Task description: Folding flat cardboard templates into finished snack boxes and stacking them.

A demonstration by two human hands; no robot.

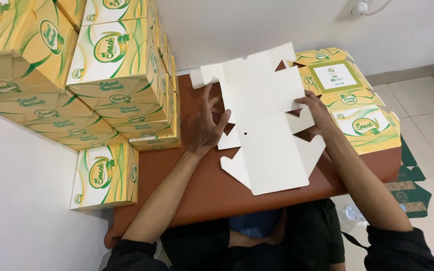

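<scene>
Flat white die-cut carton blank (269, 125)

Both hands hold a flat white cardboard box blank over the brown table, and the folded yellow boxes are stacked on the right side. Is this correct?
Not quite. In the head view the left hand and right hand do hold the flat white blank over the brown table, but the folded yellow boxes are stacked on the left.
</scene>
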